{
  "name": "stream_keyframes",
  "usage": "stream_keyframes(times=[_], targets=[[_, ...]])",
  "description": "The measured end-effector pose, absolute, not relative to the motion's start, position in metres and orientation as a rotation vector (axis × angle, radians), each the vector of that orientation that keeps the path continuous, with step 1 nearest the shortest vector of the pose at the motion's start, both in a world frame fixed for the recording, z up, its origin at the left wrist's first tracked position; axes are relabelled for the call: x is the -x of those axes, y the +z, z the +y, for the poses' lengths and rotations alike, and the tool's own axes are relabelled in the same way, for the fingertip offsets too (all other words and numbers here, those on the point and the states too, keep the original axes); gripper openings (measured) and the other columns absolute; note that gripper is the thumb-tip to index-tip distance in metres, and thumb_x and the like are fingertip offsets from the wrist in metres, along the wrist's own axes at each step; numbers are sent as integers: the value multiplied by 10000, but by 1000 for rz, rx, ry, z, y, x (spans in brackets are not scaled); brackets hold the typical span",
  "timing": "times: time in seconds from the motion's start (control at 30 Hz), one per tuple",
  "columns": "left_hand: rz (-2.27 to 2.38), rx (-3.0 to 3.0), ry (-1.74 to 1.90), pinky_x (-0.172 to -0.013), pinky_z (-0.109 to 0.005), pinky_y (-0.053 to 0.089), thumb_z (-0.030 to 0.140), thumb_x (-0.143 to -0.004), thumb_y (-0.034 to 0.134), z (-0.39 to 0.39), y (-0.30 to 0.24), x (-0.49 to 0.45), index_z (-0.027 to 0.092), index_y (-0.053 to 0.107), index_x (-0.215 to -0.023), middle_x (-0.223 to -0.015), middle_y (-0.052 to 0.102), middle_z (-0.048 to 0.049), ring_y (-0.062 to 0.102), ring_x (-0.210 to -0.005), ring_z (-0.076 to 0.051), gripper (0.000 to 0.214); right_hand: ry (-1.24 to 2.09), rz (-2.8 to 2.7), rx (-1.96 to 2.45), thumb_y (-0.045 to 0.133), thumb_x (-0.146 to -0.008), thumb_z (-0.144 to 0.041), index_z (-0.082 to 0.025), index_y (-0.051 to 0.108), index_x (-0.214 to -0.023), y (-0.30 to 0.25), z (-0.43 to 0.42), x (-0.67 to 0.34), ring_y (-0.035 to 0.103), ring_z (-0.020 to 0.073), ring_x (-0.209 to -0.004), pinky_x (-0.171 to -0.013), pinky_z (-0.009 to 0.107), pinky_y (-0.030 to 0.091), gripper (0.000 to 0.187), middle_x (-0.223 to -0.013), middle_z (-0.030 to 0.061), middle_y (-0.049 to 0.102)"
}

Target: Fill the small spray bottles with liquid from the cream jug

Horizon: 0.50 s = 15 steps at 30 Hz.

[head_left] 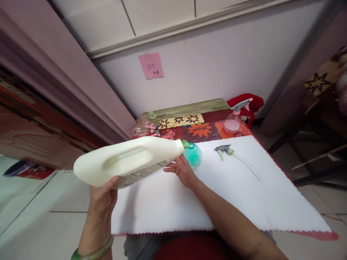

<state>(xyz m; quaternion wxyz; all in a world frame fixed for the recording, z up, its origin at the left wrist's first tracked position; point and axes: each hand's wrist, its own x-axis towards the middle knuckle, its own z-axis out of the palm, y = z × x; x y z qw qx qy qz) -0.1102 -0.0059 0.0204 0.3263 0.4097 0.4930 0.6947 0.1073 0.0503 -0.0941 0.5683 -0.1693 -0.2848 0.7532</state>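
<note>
A large cream-white jug point(130, 159) with a moulded handle is tipped nearly level, its green pouring spout point(185, 144) just at the open mouth of a round teal bottle point(194, 156). The jug's lower body rests in my left hand point(104, 193), which wraps it from below. Close under the neck, my right hand point(184, 171) bears the jug with its fingertips, some fingers stretched out. Whether liquid runs from the spout I cannot tell. To the right lies a grey and green spray head point(225, 150) with a thin tube point(248, 168).
A pink spray bottle point(233, 121) stands at the back right of the table. Clear pink bottles point(143, 128) and a green cap point(152, 115) are at the back left. A white cloth point(168, 213) covers the tabletop; the wall point(195, 72) rises behind.
</note>
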Motion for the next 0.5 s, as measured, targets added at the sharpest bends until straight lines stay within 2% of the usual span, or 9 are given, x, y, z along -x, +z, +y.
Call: stream_keyframes(times=[0.2,0.5], targets=[[1325,-1078,1807,-1130,-494,462,234,-557,899,-5,21,112,245,696,-1156,-1257,718,-28,583,-1284,-324,633,1774,-654,401,763,-794,-628,-305,590,-1216,-92,51,-108,759,167,-864,-785,349,646,559,-1084,-10,740],[1325,-1105,1776,-1137,-512,452,198,-623,848,-5,25,109,246,688,-1146,-1251,716,-19,589,-1273,-317,549,1770,-649,401,756,-794,-635,-294,585,-1214,-91,50,-108,757,177,-885,-795,359,645,567,-1103,4,738]])
